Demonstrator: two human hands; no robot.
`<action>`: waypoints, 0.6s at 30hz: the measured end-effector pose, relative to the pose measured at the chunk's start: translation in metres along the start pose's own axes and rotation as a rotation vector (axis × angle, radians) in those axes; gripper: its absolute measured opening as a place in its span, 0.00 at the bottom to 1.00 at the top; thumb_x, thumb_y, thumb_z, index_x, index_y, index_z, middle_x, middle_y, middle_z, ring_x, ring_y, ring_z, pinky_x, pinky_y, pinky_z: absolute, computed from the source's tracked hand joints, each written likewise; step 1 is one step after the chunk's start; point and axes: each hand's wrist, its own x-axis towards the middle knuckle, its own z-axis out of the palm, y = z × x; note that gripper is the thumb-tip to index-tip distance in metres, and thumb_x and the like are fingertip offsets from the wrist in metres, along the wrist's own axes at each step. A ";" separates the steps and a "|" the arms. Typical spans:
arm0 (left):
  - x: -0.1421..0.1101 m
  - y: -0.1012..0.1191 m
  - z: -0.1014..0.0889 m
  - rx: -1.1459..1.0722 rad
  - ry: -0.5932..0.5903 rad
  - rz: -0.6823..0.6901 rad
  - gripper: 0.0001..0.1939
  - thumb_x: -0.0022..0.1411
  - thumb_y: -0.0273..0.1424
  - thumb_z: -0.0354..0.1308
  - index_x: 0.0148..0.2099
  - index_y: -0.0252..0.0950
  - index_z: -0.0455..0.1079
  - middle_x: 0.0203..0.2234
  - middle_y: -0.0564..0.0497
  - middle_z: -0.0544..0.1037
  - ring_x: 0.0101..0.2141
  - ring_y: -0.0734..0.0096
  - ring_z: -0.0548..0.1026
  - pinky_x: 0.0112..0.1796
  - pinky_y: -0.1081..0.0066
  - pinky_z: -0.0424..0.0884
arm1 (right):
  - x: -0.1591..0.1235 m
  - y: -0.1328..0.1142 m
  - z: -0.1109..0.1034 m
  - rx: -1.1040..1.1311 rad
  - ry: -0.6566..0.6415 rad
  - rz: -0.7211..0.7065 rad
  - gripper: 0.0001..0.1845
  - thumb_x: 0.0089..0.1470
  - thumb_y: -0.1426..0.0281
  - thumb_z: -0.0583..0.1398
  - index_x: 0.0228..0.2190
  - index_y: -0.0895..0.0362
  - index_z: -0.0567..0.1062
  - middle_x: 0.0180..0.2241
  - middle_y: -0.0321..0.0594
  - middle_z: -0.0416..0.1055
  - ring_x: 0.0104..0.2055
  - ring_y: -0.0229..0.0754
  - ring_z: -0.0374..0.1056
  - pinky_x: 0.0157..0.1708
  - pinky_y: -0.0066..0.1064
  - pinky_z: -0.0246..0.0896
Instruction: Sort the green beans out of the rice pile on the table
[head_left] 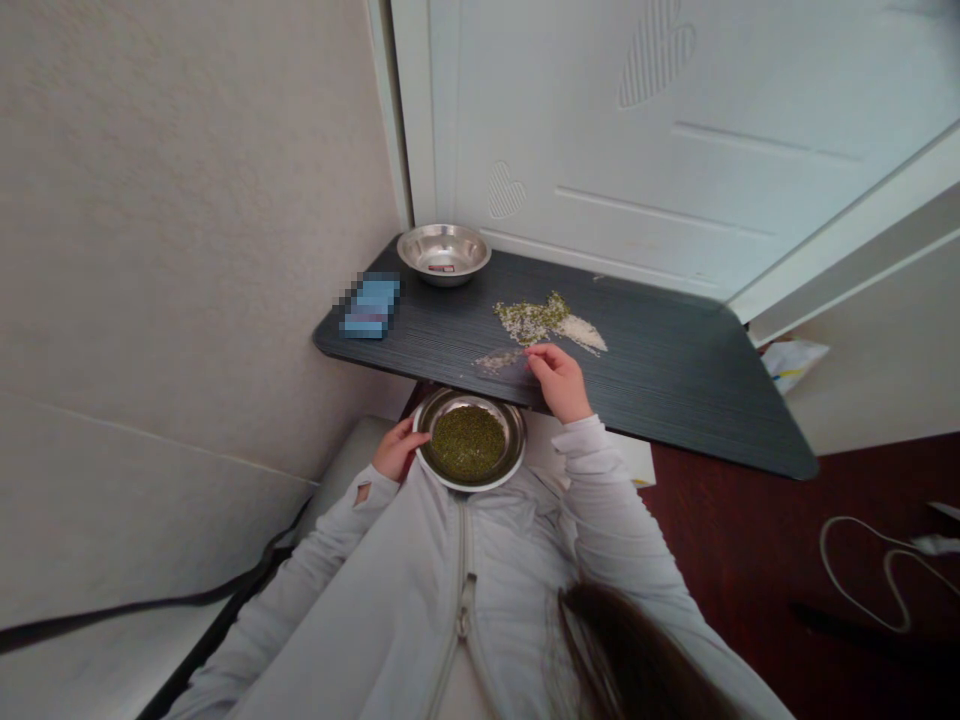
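Observation:
My left hand [397, 449] grips the rim of a metal bowl [516, 452], its thumb over the edge. Small green beans, which look like mung beans [469, 443], cover the bowl's bottom. The bowl is at my lap, just below the table's near edge. Over the dark table my right hand [557, 380] has thumb and fingertips pinched together; whatever is between them is too small to make out. Beside those fingertips lies a thin scatter of pale grains [496, 361]. Just beyond are a mixed patch of green beans and white grains [529, 318] and a pile of white rice-like grains [583, 333].
An empty-looking second metal bowl [444, 254] stands at the table's back left, near a blurred blue object [371, 305]. The dark table [675, 370] meets a white door [600, 130]. A pale cable [862, 522] lies on the red-brown floor at right.

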 end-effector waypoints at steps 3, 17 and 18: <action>-0.001 0.001 0.001 0.003 0.003 -0.005 0.22 0.32 0.26 0.61 0.36 0.31 0.67 0.24 0.51 0.75 0.30 0.63 0.71 0.39 0.63 0.61 | 0.000 0.000 0.000 -0.041 -0.017 -0.017 0.10 0.40 0.67 0.51 0.26 0.57 0.69 0.20 0.32 0.63 0.23 0.33 0.58 0.27 0.26 0.53; -0.001 0.002 0.001 0.034 0.007 0.000 0.25 0.32 0.28 0.62 0.38 0.31 0.67 0.25 0.50 0.75 0.33 0.62 0.71 0.39 0.63 0.61 | -0.001 -0.003 0.000 -0.100 -0.036 -0.028 0.10 0.41 0.67 0.51 0.26 0.57 0.69 0.21 0.33 0.64 0.24 0.34 0.58 0.28 0.26 0.53; -0.001 0.002 0.001 0.038 0.011 -0.002 0.26 0.31 0.28 0.62 0.39 0.31 0.67 0.25 0.50 0.75 0.33 0.61 0.71 0.39 0.62 0.61 | -0.001 -0.003 0.000 -0.101 -0.035 -0.027 0.10 0.41 0.67 0.51 0.26 0.57 0.69 0.21 0.33 0.65 0.24 0.34 0.58 0.28 0.26 0.53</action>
